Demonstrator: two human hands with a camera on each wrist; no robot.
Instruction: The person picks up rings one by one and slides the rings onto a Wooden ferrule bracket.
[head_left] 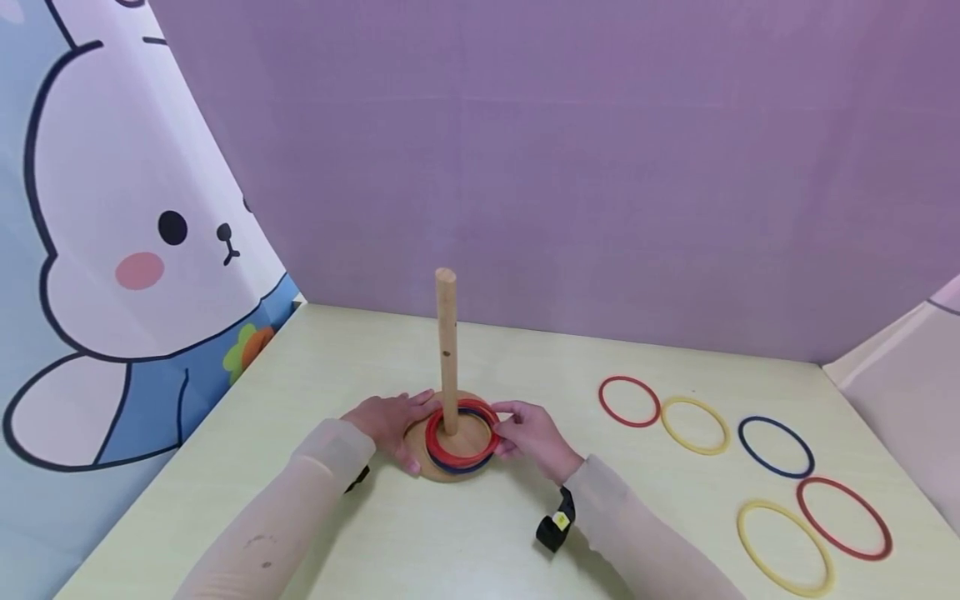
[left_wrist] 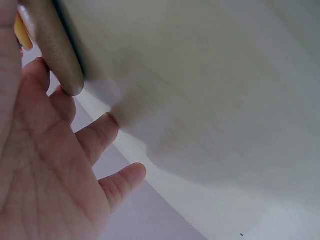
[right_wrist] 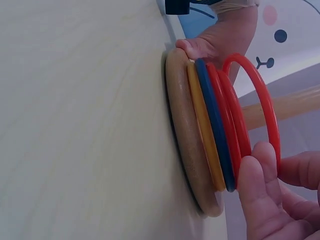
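A round wooden base [head_left: 414,440] with an upright peg [head_left: 447,350] stands on the table. Spread fingers of my left hand [head_left: 385,423] rest on the base's left edge. Over the base lies a stack around the peg: in the right wrist view, a yellow ring [right_wrist: 204,125] at the bottom, then a blue ring [right_wrist: 215,125], then two red rings [right_wrist: 231,107]. Above them, one more red ring [right_wrist: 267,107] is tilted up around the peg. My right hand [head_left: 536,435] pinches its right side between thumb and fingers, with fingertips close beside the stack.
To the right on the table [head_left: 660,533] lie several loose rings: a smaller red ring [head_left: 602,402], a yellow ring [head_left: 726,433], a blue ring [head_left: 810,457], a larger red ring [head_left: 887,533] and another yellow ring [head_left: 828,571]. A purple backdrop [head_left: 540,183] rises behind.
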